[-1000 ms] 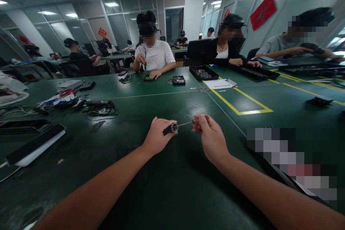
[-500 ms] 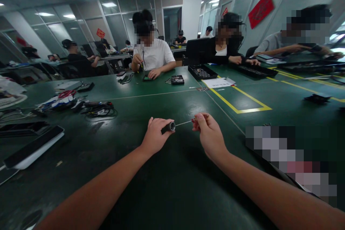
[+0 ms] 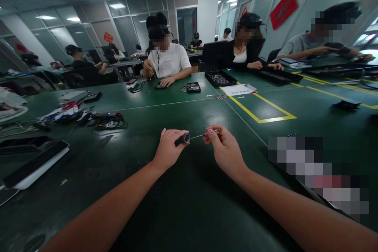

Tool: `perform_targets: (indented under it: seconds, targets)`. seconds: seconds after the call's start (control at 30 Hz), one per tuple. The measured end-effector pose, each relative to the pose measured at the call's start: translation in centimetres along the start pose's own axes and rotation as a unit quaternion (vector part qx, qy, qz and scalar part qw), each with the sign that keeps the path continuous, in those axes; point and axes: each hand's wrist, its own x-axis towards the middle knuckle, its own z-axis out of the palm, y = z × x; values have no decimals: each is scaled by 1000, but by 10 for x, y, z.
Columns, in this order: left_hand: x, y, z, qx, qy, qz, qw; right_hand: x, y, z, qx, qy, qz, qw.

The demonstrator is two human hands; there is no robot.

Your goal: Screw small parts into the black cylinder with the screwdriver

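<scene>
My left hand is closed round a dark cylinder, whose round, pale-rimmed end faces right. Between the fingers of my right hand is a screwdriver with a reddish, see-through handle. Its thin metal shaft points left and reaches the cylinder's end; whether the tip is inside or just in front, I cannot tell. Both hands are above the green table. My palm and fingers hide most of the cylinder.
Left are a black-and-white device, tangled black cables and gloves. Across the table a person in white works on a small board. A parts tray and paper sheet lie beyond my right hand.
My right hand has moved left with the screwdriver, so less of its shaft shows between the hands. My left hand still holds the cylinder in nearly the same place.
</scene>
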Motion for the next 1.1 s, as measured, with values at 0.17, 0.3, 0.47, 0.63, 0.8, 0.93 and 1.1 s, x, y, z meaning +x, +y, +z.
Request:
perform_targets:
  seconds: [0.17,0.3,0.47,0.63,0.8,0.93,1.1]
  targets:
    - [1,-1,-1,-15,23,8,1000,-5,0,0,-24,-6,-33,999]
    - [0,-3,0,-22,35,18,999,-2,2,-1,-21,-5,-27,999]
    - [0,-5,2,-32,44,32,998,3,4,-1,-1,6,1,1000]
    - [0,-4,0,-35,46,29,998,0,2,-1,-9,-1,-23,1000]
    - [0,-3,-1,-29,40,27,998,-2,0,-2,-34,-15,-39,999]
    - [1,-3,-1,-29,38,26,998,-2,-1,-2,-32,-19,-43,998]
    - [1,-3,-2,-27,35,21,999,-1,-1,-3,-51,-24,-48,997]
